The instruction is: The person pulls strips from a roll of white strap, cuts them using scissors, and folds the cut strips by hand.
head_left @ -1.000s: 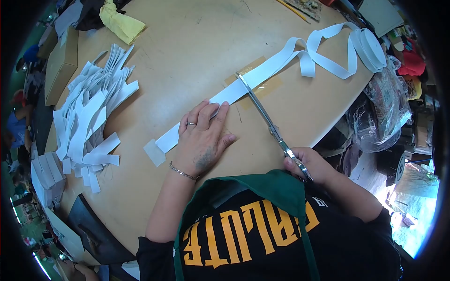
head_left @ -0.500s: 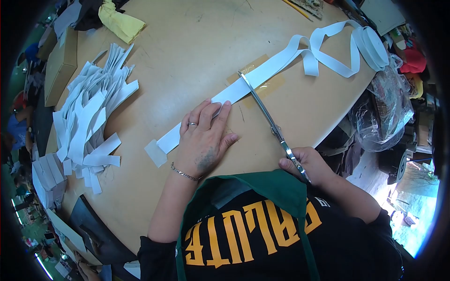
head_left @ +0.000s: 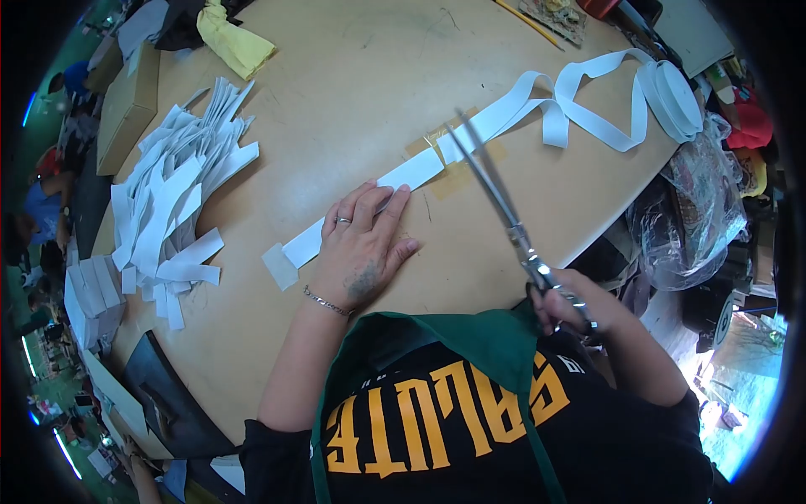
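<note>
My left hand (head_left: 361, 239) lies flat with fingers stretched out, pressing a cut piece of white elastic band (head_left: 411, 172) onto the table. One end of that piece meets a square of pale tape (head_left: 280, 267). A narrow gap parts it from the longer white band (head_left: 508, 109), which loops back to a roll (head_left: 676, 101). Below the gap is a patch of clear brown tape (head_left: 456, 180). My right hand (head_left: 571, 302) is closed round the handles of long metal scissors (head_left: 504, 206). Their blades are slightly apart and blurred, just right of the cut.
A heap of cut white strips (head_left: 176, 193) lies at the left, near a cardboard box (head_left: 128, 109) and a stack of white blocks (head_left: 94, 298). A yellow cloth (head_left: 235, 42) and a pencil (head_left: 529, 23) are at the far side. Clear plastic bags (head_left: 693, 206) hang beyond the right edge.
The scissors have come off the band, moving right, and their blades have parted. The band, whole before, is now in two with a small gap. My left hand has stayed in place.
</note>
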Demonstrator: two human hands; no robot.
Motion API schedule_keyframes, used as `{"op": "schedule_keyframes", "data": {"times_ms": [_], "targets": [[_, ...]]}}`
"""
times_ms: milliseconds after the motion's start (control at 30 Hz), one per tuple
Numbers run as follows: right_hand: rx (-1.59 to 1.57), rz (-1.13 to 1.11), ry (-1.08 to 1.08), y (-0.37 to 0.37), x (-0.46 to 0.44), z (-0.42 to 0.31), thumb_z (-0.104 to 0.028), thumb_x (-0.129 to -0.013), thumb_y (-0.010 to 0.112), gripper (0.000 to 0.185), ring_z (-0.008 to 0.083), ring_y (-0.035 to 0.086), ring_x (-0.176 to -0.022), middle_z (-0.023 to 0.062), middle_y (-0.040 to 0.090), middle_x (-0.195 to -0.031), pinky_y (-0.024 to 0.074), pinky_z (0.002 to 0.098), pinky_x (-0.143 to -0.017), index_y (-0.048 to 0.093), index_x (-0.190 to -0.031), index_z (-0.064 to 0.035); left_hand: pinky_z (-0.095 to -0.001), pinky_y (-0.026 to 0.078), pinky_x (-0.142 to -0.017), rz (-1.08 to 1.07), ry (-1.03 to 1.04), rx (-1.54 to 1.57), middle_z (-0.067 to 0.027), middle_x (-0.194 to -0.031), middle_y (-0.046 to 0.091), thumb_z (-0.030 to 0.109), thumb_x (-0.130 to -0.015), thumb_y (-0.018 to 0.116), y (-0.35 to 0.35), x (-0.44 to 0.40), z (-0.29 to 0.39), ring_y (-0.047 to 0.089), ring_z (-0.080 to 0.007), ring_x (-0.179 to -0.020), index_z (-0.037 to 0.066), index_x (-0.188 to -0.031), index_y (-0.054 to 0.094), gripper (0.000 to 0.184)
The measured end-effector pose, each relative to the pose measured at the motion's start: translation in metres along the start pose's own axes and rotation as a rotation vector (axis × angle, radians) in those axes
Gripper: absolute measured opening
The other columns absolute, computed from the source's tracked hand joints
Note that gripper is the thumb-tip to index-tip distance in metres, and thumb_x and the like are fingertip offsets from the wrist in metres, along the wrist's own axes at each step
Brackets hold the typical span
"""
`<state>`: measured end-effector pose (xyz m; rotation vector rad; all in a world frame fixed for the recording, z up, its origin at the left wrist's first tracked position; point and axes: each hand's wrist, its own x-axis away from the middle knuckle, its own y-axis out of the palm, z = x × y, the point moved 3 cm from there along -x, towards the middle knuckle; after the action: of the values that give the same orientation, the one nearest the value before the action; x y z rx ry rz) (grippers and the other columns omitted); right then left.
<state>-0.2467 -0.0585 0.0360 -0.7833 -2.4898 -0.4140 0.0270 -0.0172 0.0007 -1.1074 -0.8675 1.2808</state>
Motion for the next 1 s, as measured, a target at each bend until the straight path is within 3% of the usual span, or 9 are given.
{"op": "schedule_keyframes", "data": {"times_ms": [133,333,533,567,633,700,733,900,1000], "targets": [[0.131,0.085,-0.099,-0.028,0.013,-0.056,-0.058,-0.076,0.065,0.057,0.0114,0.056,-0.059,0.0016,0.051,-0.067,0.0471,0.0236,-0.052,0.052,-0.086,-0.0031,-0.0412,0.027,-0.106,-0.011,-0.014,-0.007,-0.0060,-0.127,0.041,0.046,-0.085,0.057,0.001,0.000,0.000,0.035,-0.0240,-0.127,0.014,-0.133,0.046,0.059],[1.057,0.597,-0.211,-0.130,-0.110,-0.146,-0.033,-0.073,0.077,0.038,0.0111,0.044,-0.058,0.0027,0.050,-0.063,0.0345,0.0278,-0.053,0.055,-0.074,-0.0021,-0.0449,0.027,-0.106,-0.070,-0.025,0.007,-0.0103,-0.130,0.039,0.044,-0.087,0.056,0.000,0.000,0.000,0.033,-0.0304,-0.129,0.015,-0.136,0.042,0.059],[1.197,0.700,-0.235,-0.174,-0.205,-0.133,-0.022,-0.071,0.071,0.037,0.0281,0.062,-0.075,0.0123,0.063,-0.075,0.0485,0.0348,-0.072,0.066,-0.104,-0.0062,-0.0440,0.027,-0.106,-0.059,-0.030,0.025,-0.0098,-0.127,0.041,0.042,-0.085,0.058,0.000,-0.002,0.001,0.036,-0.0295,-0.127,0.013,-0.135,0.045,0.059],[1.407,0.960,-0.696,-0.157,-0.189,-0.132,-0.022,-0.072,0.069,0.035,0.0279,0.060,-0.080,0.0131,0.062,-0.083,0.0480,0.0351,-0.072,0.066,-0.103,-0.0059,-0.0439,0.028,-0.105,-0.060,-0.032,0.027,-0.0098,-0.126,0.041,0.042,-0.085,0.059,0.000,-0.002,0.001,0.036,-0.0294,-0.127,0.013,-0.134,0.045,0.059],[1.430,0.953,-1.107,-0.116,-0.153,-0.140,-0.017,-0.073,0.068,0.026,0.0275,0.058,-0.088,0.0111,0.061,-0.090,0.0473,0.0356,-0.076,0.065,-0.097,-0.0067,-0.0439,0.028,-0.105,-0.061,-0.040,0.034,-0.0098,-0.126,0.041,0.042,-0.085,0.059,0.000,-0.001,0.001,0.036,-0.0293,-0.127,0.013,-0.134,0.045,0.059],[0.456,0.122,-0.553,-0.095,-0.150,-0.093,-0.012,-0.073,0.067,0.017,0.0261,0.056,-0.093,0.0074,0.059,-0.092,0.0459,0.0363,-0.080,0.064,-0.089,-0.0080,-0.0440,0.028,-0.105,-0.060,-0.034,0.039,-0.0098,-0.125,0.041,0.041,-0.084,0.059,-0.001,-0.002,0.001,0.037,-0.0292,-0.127,0.013,-0.134,0.045,0.059],[1.337,0.053,-0.945,-0.054,-0.130,-0.087,-0.007,-0.075,0.064,0.011,0.0256,0.055,-0.096,0.0054,0.059,-0.091,0.0443,0.0364,-0.084,0.062,-0.085,-0.0084,-0.0439,0.028,-0.105,-0.063,-0.036,0.039,-0.0098,-0.125,0.041,0.041,-0.084,0.059,-0.002,-0.003,0.001,0.037,-0.0293,-0.127,0.013,-0.134,0.045,0.058],[1.446,0.525,-0.977,-0.059,-0.144,-0.083,-0.012,-0.077,0.065,0.023,0.0261,0.055,-0.096,0.0097,0.057,-0.106,0.0436,0.0392,-0.083,0.064,-0.100,-0.0118,-0.0439,0.028,-0.105,-0.070,-0.035,0.035,-0.0098,-0.125,0.041,0.040,-0.084,0.060,-0.003,-0.003,0.002,0.037,-0.0293,-0.126,0.013,-0.134,0.045,0.058],[1.285,0.333,-0.983,-0.025,-0.131,-0.073,-0.017,-0.079,0.065,0.028,0.0263,0.053,-0.095,0.0096,0.056,-0.101,0.0433,0.0377,-0.079,0.064,-0.106,-0.0133,-0.0438,0.028,-0.105,-0.078,-0.050,0.040,-0.0097,-0.125,0.041,0.041,-0.084,0.060,-0.003,-0.003,0.003,0.037,-0.0293,-0.126,0.014,-0.134,0.045,0.059]]}}
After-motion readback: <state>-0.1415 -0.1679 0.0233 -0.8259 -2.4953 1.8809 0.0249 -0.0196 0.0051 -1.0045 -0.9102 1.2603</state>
